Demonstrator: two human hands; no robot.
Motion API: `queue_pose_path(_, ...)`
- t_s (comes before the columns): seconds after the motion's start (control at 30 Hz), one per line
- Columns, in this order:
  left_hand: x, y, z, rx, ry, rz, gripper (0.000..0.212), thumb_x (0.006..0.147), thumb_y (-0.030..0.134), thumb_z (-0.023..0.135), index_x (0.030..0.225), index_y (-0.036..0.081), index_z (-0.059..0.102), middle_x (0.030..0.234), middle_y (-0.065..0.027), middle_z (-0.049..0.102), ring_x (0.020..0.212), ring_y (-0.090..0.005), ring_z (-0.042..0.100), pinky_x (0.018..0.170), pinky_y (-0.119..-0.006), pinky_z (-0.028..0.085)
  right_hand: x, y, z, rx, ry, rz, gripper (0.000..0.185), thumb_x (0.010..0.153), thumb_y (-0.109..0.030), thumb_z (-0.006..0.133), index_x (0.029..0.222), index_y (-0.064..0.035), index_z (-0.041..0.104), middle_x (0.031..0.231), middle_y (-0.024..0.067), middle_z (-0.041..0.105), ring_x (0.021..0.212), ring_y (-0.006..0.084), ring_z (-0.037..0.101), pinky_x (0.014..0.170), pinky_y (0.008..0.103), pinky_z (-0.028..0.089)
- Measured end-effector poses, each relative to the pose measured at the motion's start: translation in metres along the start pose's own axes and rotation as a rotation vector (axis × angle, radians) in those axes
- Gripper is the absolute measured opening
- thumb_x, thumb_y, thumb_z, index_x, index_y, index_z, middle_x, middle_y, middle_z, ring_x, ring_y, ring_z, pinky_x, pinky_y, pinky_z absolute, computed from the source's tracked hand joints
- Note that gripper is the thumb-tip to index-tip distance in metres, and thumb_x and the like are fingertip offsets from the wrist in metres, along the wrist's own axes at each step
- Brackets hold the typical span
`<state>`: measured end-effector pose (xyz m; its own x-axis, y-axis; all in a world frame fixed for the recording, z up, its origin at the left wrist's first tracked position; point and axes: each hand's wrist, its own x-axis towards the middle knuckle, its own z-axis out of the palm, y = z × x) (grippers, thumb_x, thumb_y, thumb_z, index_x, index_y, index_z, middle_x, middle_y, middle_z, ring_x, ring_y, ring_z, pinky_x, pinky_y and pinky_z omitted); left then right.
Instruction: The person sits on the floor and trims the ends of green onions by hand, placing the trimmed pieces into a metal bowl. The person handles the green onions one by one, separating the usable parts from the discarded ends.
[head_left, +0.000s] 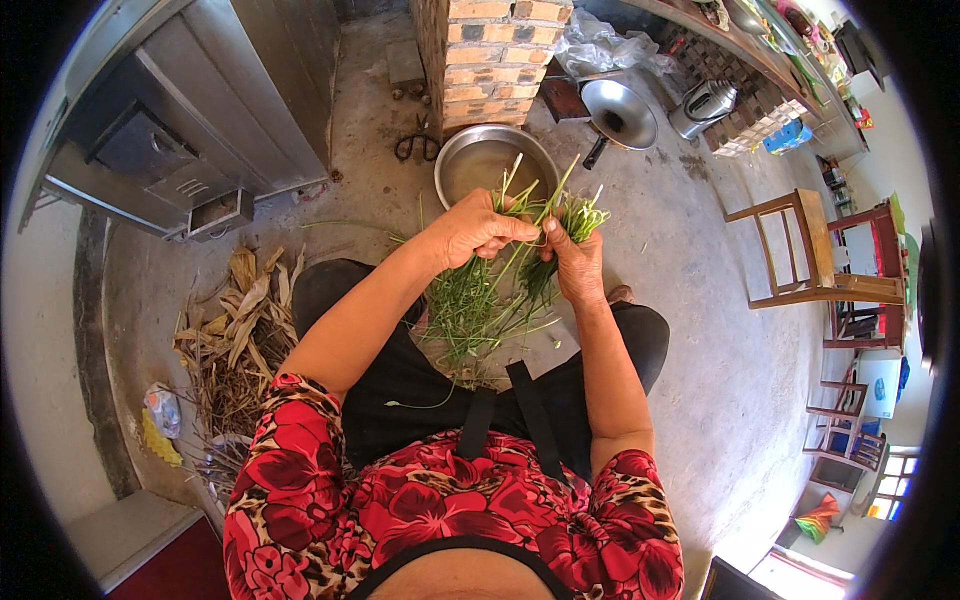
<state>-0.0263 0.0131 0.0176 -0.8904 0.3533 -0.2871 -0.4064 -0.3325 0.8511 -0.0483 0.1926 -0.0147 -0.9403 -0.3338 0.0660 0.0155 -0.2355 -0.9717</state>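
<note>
My left hand (480, 229) is closed around a few long green stalks near their pale cut ends. Right beside it, my right hand (574, 259) grips a thicker bunch of green stalks (583, 217), cut ends upward. The two hands almost touch, thumbs toward each other. Beneath them, a loose heap of thin green stems (469, 307) spreads between my knees. Just beyond the hands stands a round metal basin (487, 161) holding cloudy liquid. One stem with a pale bud (416, 406) lies across my dark trousers.
Scissors (418, 144) lie left of the basin, before a brick pillar (491, 67). A wok (619, 116) and a metal kettle (703, 109) are on the concrete floor beyond. Dry husks and twigs (240, 322) pile at my left, below a metal cabinet (202, 112). A wooden chair (814, 240) stands right.
</note>
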Motion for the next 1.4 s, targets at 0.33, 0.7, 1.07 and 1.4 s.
queue_pose_path(0.33,-0.003,0.001,-0.008,-0.130,-0.090,-0.014,0.007,0.077,0.007,0.066,0.080,0.004,0.061,0.056,0.0002,0.048,0.042,-0.0050,0.036,0.039,-0.021,0.025,0.004,0.004,-0.011,-0.503,0.036,-0.126,0.020,0.086,-0.022,0.062,0.084,-0.0023,0.059,0.062,-0.0012,0.053,0.054,0.0068,0.046,0.049,0.0240,0.038)
queue_pose_path(0.7,-0.028,0.036,-0.036,-0.262,0.056,0.313,0.006,0.076,0.007,0.066,0.081,0.004,0.064,0.058,0.0024,0.051,0.044,-0.0033,0.037,0.039,-0.019,0.026,0.022,-0.006,-0.052,-0.064,0.407,0.018,0.015,0.084,-0.016,0.064,0.087,-0.0038,0.056,0.061,-0.0006,0.048,0.051,0.0099,0.044,0.047,0.0239,0.037)
queue_pose_path(1.07,-0.017,-0.004,-0.040,0.898,-0.072,0.238,0.034,0.060,0.026,0.078,0.069,-0.004,0.064,0.056,-0.0056,0.056,0.049,-0.0177,0.051,0.046,-0.033,0.040,0.016,-0.024,-0.048,0.341,0.143,-0.006,0.023,0.085,-0.024,0.063,0.097,-0.0060,0.053,0.084,0.0084,0.058,0.056,0.0093,0.044,0.054,0.0252,0.041)
queue_pose_path(1.4,-0.009,-0.011,-0.018,1.637,-0.251,-0.304,0.043,0.058,0.036,0.080,0.082,0.003,0.068,0.073,-0.0131,0.065,0.070,-0.0275,0.063,0.060,-0.040,0.048,0.011,-0.034,-0.053,0.269,0.081,0.006,0.020,0.087,-0.024,0.060,0.098,-0.0077,0.054,0.069,0.0046,0.056,0.049,0.0080,0.038,0.048,0.0238,0.035)
